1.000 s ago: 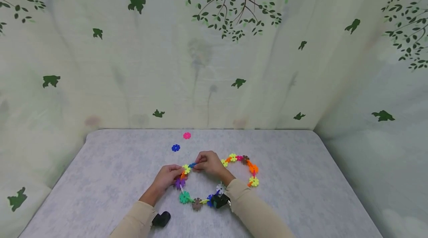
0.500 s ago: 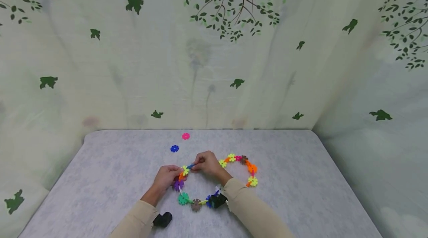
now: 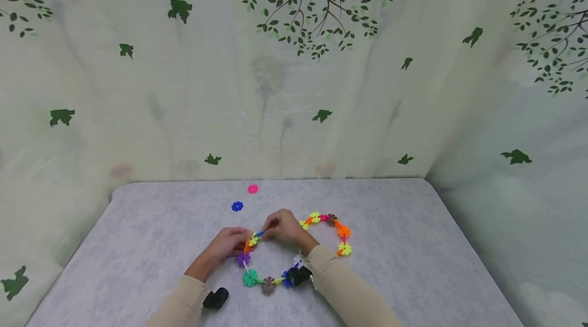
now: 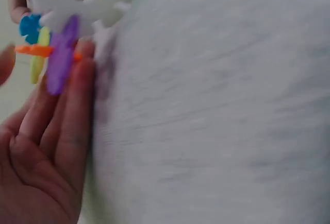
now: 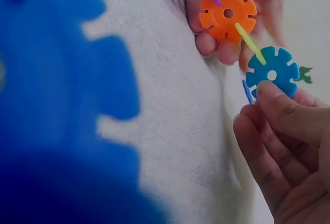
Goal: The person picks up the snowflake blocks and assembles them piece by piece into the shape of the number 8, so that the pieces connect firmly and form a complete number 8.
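My left hand (image 3: 227, 244) holds one end of a chain of slotted flower discs near its orange disc (image 5: 227, 14), its fingertips behind that disc. A purple disc (image 4: 61, 62) and a yellow disc (image 4: 40, 56) join it on either side. My right hand (image 3: 286, 227) pinches the blue disc (image 5: 281, 67) beyond the yellow one, thumb on its face. Close under that thumb shows the edge of another blue disc (image 5: 247, 91). From the purple disc the chain curves toward me through a green disc (image 3: 250, 278) and a brown disc (image 3: 268, 286).
A further curve of discs, with an orange disc (image 3: 343, 231) and a yellow disc (image 3: 344, 249), lies right of my right forearm, which hides part of the layout. Behind my hands lie a loose blue disc (image 3: 237, 206) and a pink disc (image 3: 252, 189) on the grey table (image 3: 413, 276).
The head view has shifted slightly. My right hand has come a little left with the blue disc, nearer my left hand, and the held end of the chain has tilted. Both grips stay.
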Demonstrator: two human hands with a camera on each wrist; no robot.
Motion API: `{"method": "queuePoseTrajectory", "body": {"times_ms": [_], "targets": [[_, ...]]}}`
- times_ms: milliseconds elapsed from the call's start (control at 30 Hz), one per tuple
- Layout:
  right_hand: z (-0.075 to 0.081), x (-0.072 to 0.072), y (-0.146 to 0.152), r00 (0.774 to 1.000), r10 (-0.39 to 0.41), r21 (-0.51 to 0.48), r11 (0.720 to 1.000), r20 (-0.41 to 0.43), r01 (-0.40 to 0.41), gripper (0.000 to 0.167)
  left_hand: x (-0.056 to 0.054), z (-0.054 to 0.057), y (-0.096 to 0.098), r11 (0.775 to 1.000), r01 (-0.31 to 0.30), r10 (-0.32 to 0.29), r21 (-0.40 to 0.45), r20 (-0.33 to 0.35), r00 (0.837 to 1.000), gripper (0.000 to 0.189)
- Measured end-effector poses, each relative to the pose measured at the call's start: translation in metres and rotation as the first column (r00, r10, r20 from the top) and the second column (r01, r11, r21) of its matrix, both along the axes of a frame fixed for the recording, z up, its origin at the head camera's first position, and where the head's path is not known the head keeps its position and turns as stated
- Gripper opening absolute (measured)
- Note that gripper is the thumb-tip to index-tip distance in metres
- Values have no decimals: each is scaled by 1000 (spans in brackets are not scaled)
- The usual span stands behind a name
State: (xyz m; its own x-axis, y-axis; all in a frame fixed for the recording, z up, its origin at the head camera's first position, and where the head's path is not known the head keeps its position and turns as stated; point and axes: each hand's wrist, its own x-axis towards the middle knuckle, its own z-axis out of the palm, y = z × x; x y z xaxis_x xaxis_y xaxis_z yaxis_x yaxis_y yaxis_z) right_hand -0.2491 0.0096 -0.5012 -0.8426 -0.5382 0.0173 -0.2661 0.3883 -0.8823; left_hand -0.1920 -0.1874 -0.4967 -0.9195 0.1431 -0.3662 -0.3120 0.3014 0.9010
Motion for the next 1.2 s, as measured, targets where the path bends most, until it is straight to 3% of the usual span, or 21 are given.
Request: {"method": "queuePoseTrajectory", "body": {"times_ms": [167,300,567,700,867,1000,1200], "targets": [[4,-1,-3,999,38,26,999,-14,-38,5,-7,7,-7,979,203,-203,-3,-8,979,44],[7,-2,-5,997,74,30,997,-22,-73,5,-9,8,-7,972,236,-236,20,19,971,43],[19,-13,3,987,150,118,981,59,-156,7,-7,6,-7,978,202,-205,58,53,977,44],[34,-33,16,986,123,157,978,113,-140,16,-3,2,-3,979,162,-172,120,84,982,47],[45,-65,14,993,61,178,981,102,-78,23,5,-3,7,979,119,-138,163,107,985,50],[44,-83,-3,998,11,242,970,68,-27,28,14,-5,17,987,80,-98,142,122,988,50],[31,-99,-41,999,-14,333,943,53,-4,37,16,-6,16,991,72,-85,113,116,990,51]]}}
